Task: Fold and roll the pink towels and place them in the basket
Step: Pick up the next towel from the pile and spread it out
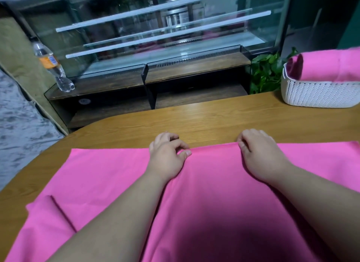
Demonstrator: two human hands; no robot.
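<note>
A smooth, matte pink towel point(109, 176) lies flat on a rounded wood-grain table point(204, 117); at its far edge the left hand point(167, 158) and right hand point(260, 154) each pinch a raised fold of cloth, fingers curled over the hem, thumbs on top. Beyond the towel to the right stands a white, woven-pattern basket point(315, 94) holding a rolled pink towel point(331, 65), with a leafy plant point(266, 72) beside it. Beyond the towel to the left, a clear, orange-labelled bottle point(52, 65) stands on a dark wooden shelf point(194, 66) before a glass display case point(155, 28).
</note>
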